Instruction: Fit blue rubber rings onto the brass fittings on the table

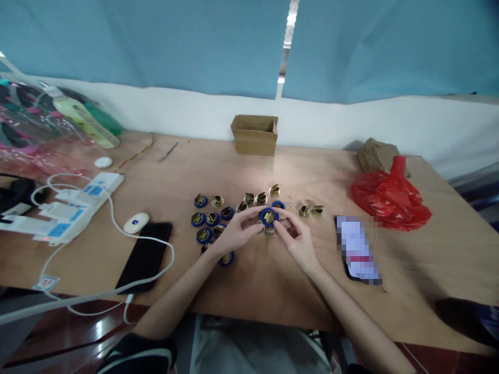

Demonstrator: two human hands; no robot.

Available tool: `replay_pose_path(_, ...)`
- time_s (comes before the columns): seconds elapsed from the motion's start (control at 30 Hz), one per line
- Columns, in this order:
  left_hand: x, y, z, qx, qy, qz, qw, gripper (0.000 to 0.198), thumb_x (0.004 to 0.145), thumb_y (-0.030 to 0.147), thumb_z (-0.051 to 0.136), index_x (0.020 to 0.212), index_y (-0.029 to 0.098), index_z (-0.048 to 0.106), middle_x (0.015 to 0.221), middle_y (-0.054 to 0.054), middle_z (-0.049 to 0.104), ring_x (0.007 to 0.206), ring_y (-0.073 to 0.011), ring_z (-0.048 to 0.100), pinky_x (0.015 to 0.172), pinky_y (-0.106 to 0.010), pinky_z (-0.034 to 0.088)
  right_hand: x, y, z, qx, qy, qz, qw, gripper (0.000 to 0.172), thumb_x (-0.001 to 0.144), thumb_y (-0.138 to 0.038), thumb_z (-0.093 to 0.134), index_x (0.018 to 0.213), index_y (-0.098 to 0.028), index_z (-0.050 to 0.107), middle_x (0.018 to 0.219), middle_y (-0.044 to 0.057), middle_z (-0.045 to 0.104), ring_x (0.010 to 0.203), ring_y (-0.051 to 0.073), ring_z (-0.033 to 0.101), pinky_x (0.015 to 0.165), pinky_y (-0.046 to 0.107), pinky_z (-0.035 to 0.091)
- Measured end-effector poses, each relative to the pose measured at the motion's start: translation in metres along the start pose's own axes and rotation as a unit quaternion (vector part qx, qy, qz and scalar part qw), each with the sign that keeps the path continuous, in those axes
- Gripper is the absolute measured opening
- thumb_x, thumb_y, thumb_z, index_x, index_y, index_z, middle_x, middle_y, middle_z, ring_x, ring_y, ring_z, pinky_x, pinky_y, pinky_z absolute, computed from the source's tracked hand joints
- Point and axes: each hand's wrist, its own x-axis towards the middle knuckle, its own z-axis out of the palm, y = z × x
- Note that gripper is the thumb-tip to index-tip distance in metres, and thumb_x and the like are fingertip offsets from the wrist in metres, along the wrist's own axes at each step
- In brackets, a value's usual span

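In the head view, a blue-rimmed gold metal disc [268, 217] is held up above the tabletop between my two hands. My left hand [239, 229] pinches its left side with thumb and fingers, while my right hand [299, 243] grips it from the right. A blue ring [278, 204] shows just behind it; whether it touches my fingers I cannot tell. Several similar blue-rimmed discs [198, 218] lie left of my left hand, partly covered by that forearm. Gold pieces with raised flaps [274, 190] lie beyond my hands, and others [317, 210] to the right.
An open cardboard box [255, 143] stands at the back. On the right are a red plastic bag [390, 195] and a lit phone [357, 249]. To the left lie a black phone [146, 254], a power strip [83, 205] with white cables, and a bottle [83, 117].
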Motion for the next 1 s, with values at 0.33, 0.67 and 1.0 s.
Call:
replay_pose_path(0.33,0.0,-0.003,0.002,-0.02,-0.006,0.005,1.0,0.046,0.095,0.024,0.065,0.141,0.027,0.059,0.148,-0.012,0.06,0.132,-0.0261,0.063,0.101,-0.036,0.059,0.002,0.004,-0.002,-0.068,-0.002,-0.029,0.997,0.029,0.1,-0.03,0.056,0.127,-0.028,0.065,0.094,0.003,0.063,0.075,0.015,0.062,0.067,0.029,0.058)
replay_pose_path(0.67,-0.004,0.003,0.007,0.064,-0.029,0.036,0.997,0.048,0.1,0.018,0.053,0.146,0.03,0.052,0.148,-0.01,0.06,0.136,-0.025,0.059,0.106,-0.037,0.058,0.003,0.01,-0.006,-0.088,0.001,-0.016,0.996,0.027,0.102,-0.034,0.053,0.122,-0.025,0.068,0.108,0.007,0.069,0.079,0.017,0.065,0.065,0.029,0.058)
replay_pose_path(1.0,-0.004,-0.009,0.004,0.106,-0.061,0.042,0.992,0.051,0.099,0.016,0.05,0.15,0.025,0.048,0.134,-0.013,0.069,0.122,-0.0227,0.068,0.104,-0.038,0.057,0.007,0.007,-0.014,-0.126,-0.033,0.012,0.991,0.019,0.1,-0.035,0.051,0.095,-0.021,0.063,0.067,-0.003,0.055,0.055,0.013,0.048,0.049,0.024,0.038)
